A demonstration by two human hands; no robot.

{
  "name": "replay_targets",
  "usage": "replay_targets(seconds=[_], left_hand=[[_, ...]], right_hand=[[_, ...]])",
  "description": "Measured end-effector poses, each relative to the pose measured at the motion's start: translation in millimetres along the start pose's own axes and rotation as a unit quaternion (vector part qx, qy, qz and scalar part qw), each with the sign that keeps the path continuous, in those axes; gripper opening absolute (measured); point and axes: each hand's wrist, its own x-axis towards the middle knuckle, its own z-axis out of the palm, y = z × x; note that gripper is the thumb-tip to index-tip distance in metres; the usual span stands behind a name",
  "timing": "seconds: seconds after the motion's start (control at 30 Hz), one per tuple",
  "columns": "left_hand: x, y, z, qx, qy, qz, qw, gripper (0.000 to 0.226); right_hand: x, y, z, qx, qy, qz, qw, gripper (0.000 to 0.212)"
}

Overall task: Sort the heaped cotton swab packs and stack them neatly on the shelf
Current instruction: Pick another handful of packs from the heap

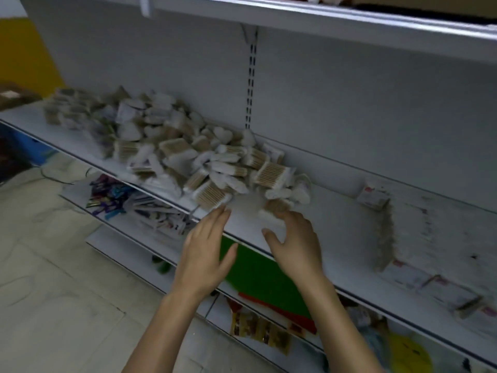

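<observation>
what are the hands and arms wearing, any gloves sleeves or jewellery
Nothing worn shows. The left hand and right hand are ungloved, with no ring, watch or bracelet visible, though the picture is blurred. Both forearms are uncovered to the frame's edge, no sleeve.

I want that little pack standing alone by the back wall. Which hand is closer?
Right. The right hand lies left of the lone pack; the left hand is farther left.

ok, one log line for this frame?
cotton swab packs: heaped on shelf | left hand: open, at heap front | right hand: curled over one pack, grip unclear (blur)
</observation>
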Motion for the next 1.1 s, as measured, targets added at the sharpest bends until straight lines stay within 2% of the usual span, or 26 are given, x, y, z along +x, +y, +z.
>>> replay_targets(seconds=[0.1, 0.2, 0.27, 0.37, 0.5, 0.6, 0.7, 0.77, 0.83, 0.93, 1.0, 1.03, 1.1], left_hand=[[-4, -28, -18, -0.010, -0.018, 0.024, 0.999, 0.064], [-3, -45, -25, -0.031, -0.036, 0.051, 0.998, 0.061], [-1, -49, -22, -0.051, -0.057, 0.061, 0.995, 0.060], [5, -46, -14, -0.089, -0.096, 0.065, 0.989, 0.059], [22, -37, 0, -0.111, -0.139, 0.085, 0.980, 0.071], [38, -28, 6, -0.143, -0.158, 0.082, 0.973, 0.087], [55, -19, 7, -0.186, -0.204, 0.057, 0.959, 0.098], [67, -13, 9, -0.225, -0.229, 0.029, 0.947, 0.091], [77, -8, 10, -0.256, -0.249, -0.018, 0.934, 0.074], [84, -4, 9, -0.229, -0.204, -0.063, 0.950, 0.044], [84, -3, 8, -0.268, -0.160, -0.107, 0.944, 0.037], [83, -2, 7, -0.303, -0.136, -0.138, 0.933, 0.034], [81, -3, 7, -0.352, -0.094, -0.179, 0.914, 0.025]], right_hand=[[14, -9, 39, -0.032, 0.022, 0.006, 0.999, 0.044], [44, 7, 60, -0.075, 0.039, 0.033, 0.996, 0.051], [58, 24, 61, -0.101, 0.034, 0.041, 0.993, 0.048], [65, 35, 56, -0.142, 0.023, 0.008, 0.989, 0.036], [47, 27, 46, -0.126, 0.000, -0.027, 0.992, 0.030], [19, 16, 30, -0.028, -0.030, -0.004, 0.999, 0.029], [0, -2, 17, 0.192, -0.040, 0.094, 0.976, 0.024], [0, -12, 9, 0.306, -0.069, 0.094, 0.945, 0.024], [9, -12, 3, 0.337, -0.057, 0.075, 0.937, 0.018], [36, 1, 3, 0.299, 0.097, 0.089, 0.945, 0.016], [60, 14, 7, 0.241, 0.173, 0.112, 0.948, 0.023], [72, 22, 12, 0.191, 0.171, 0.117, 0.959, 0.037], [99, 37, 22, 0.041, 0.120, 0.109, 0.986, 0.062]])
